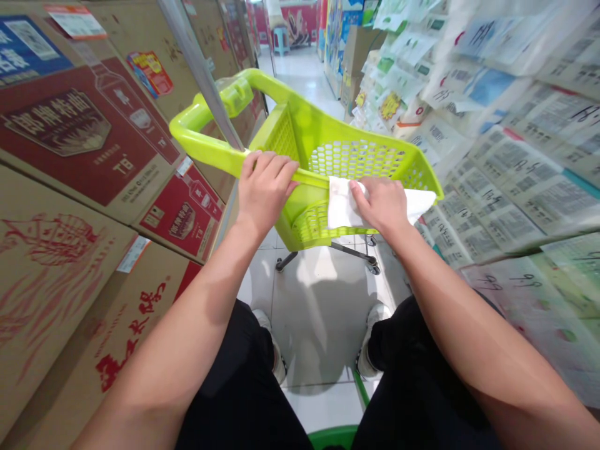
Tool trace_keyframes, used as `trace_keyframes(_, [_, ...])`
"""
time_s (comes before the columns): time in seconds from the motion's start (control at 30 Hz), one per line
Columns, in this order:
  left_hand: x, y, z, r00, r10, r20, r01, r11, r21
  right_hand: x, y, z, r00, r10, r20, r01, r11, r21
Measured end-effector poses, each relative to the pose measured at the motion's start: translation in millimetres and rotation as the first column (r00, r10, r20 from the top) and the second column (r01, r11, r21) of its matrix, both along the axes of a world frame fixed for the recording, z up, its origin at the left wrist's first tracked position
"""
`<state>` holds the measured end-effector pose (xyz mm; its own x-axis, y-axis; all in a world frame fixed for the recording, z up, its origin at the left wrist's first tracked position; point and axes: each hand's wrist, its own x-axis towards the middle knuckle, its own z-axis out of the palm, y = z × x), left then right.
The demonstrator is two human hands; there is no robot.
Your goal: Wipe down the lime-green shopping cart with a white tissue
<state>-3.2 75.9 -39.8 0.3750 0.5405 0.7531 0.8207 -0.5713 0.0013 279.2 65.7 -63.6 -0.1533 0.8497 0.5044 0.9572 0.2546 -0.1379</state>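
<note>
A lime-green plastic shopping cart with perforated walls stands sideways before me on its grey wheeled frame. My left hand is closed round the near rim, close to the handle end. Farther right, my right hand presses a folded white cloth against the rim and outer side of the cart. The cloth drapes over the edge, and part of it sticks out to the right of my fingers. The fingertips of both hands curl over the rim and are partly hidden.
Stacked cardboard cartons line the left side, with a metal post in front. Piles of wrapped paper packs rise on the right. A tiled aisle leads to a blue stool. Something green lies beneath me.
</note>
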Motion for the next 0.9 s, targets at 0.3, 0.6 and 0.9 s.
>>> trace_keyframes(0.3, [8.4,-0.4,-4.9,1.000,0.004,0.001,-0.004,1.000,0.014,31.5,-5.9,-12.0,0.973,0.218,-0.069,-0.212,0.973,0.092])
trace_keyframes(0.6, [34.6,-13.2,-2.5,1.000,0.023,-0.018,-0.022,0.999,0.026,-28.9,1.7,9.9,0.950,0.300,-0.088,-0.279,0.941,0.194])
trace_keyframes(0.9, [5.5,-3.1,-1.9,1.000,0.016,-0.011,-0.015,1.000,0.024,15.1,9.9,10.5,0.982,-0.185,0.042,0.189,0.969,-0.158])
